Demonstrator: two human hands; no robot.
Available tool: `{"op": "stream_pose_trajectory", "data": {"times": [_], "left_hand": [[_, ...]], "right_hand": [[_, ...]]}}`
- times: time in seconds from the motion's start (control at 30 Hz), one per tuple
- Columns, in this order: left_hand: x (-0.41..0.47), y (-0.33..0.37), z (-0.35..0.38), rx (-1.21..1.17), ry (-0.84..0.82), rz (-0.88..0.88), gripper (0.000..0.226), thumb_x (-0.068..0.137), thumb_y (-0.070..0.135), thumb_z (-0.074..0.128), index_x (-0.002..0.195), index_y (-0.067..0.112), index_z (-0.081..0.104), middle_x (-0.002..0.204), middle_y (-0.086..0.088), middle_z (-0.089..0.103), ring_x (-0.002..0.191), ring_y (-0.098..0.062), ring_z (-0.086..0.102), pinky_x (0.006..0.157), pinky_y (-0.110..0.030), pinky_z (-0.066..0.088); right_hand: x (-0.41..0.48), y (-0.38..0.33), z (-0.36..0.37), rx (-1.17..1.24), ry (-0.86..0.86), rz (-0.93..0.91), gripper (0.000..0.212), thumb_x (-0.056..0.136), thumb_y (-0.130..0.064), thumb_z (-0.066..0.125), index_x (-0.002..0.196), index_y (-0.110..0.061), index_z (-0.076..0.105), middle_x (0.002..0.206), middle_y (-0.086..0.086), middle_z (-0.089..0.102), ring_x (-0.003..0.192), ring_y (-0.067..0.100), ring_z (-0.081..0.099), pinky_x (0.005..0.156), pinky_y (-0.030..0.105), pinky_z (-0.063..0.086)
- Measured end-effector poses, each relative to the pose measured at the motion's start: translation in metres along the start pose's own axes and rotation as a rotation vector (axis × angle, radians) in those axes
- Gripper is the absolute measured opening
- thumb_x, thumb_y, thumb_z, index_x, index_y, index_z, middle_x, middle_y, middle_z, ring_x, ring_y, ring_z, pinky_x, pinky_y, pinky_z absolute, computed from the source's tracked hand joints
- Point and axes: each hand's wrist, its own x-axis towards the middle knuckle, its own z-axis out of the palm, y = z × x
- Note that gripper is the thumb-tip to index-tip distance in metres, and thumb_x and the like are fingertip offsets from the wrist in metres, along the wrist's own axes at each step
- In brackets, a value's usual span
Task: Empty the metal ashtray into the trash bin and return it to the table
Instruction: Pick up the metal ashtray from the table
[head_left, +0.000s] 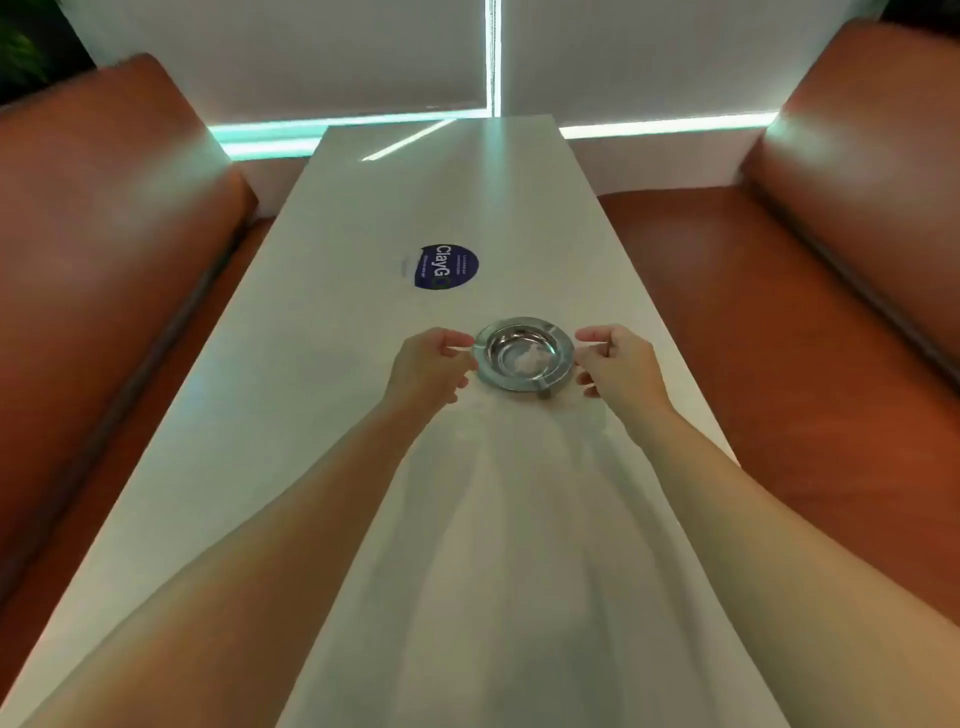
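The round metal ashtray (524, 353) rests on the long white table (322, 415), a little past its middle. A pale whitish patch shows in its bowl; whether that is ash or a reflection is unclear. My left hand (431, 364) is at the ashtray's left rim, with thumb and curled fingers pinching the edge. My right hand (618, 364) does the same at the right rim. Both forearms stretch out over the table from the near edge. No trash bin is in view.
A round dark blue sticker (447, 266) lies on the table just beyond the ashtray. Brown leather benches run along both sides, left (104, 270) and right (810, 291). A white wall with lit strips closes the far end.
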Motion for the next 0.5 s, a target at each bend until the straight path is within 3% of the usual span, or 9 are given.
{"op": "stream_pose_trajectory", "data": {"times": [0.1, 0.17, 0.27, 0.4, 0.5], "left_hand": [[0.026, -0.005, 0.01, 0.018, 0.011, -0.052, 0.032, 0.082, 0.008, 0.051, 0.115, 0.006, 0.056, 0.104, -0.013, 0.061, 0.072, -0.018, 0.056, 0.06, -0.025, 0.05], [0.041, -0.013, 0.017, -0.006, 0.0, -0.122, 0.038, 0.083, 0.008, 0.052, 0.121, 0.005, 0.051, 0.113, -0.016, 0.058, 0.08, -0.022, 0.055, 0.07, -0.033, 0.053], [0.057, -0.021, 0.026, -0.046, 0.001, -0.192, 0.044, 0.084, 0.006, 0.053, 0.127, 0.001, 0.045, 0.116, -0.019, 0.059, 0.081, -0.024, 0.057, 0.081, -0.038, 0.054], [0.066, -0.024, 0.035, -0.147, 0.0, -0.209, 0.037, 0.082, -0.005, 0.051, 0.119, -0.002, 0.053, 0.079, -0.01, 0.063, 0.063, -0.018, 0.06, 0.062, -0.026, 0.057], [0.064, -0.022, 0.033, -0.162, -0.005, -0.192, 0.035, 0.081, -0.007, 0.051, 0.115, -0.001, 0.057, 0.072, -0.006, 0.062, 0.061, -0.016, 0.06, 0.067, -0.029, 0.055]], "right_hand": [[0.027, 0.011, 0.009, -0.05, 0.019, 0.053, 0.021, 0.082, -0.009, 0.055, 0.102, -0.014, 0.061, 0.095, 0.006, 0.062, 0.078, 0.02, 0.06, 0.07, 0.035, 0.054], [0.041, 0.021, 0.016, -0.092, 0.019, 0.09, 0.025, 0.08, -0.01, 0.056, 0.105, -0.014, 0.061, 0.097, 0.004, 0.06, 0.089, 0.02, 0.058, 0.08, 0.034, 0.051], [0.054, 0.027, 0.02, -0.139, 0.014, 0.084, 0.028, 0.08, -0.01, 0.057, 0.108, -0.012, 0.059, 0.095, -0.001, 0.057, 0.087, 0.015, 0.054, 0.074, 0.023, 0.04], [0.064, 0.025, 0.019, -0.051, -0.053, 0.161, 0.038, 0.079, -0.002, 0.057, 0.116, -0.011, 0.053, 0.095, 0.004, 0.061, 0.066, 0.017, 0.059, 0.051, 0.022, 0.049], [0.06, 0.024, 0.014, 0.017, -0.068, 0.206, 0.049, 0.079, 0.003, 0.057, 0.126, -0.008, 0.048, 0.097, 0.007, 0.061, 0.054, 0.015, 0.056, 0.045, 0.022, 0.052]]}}
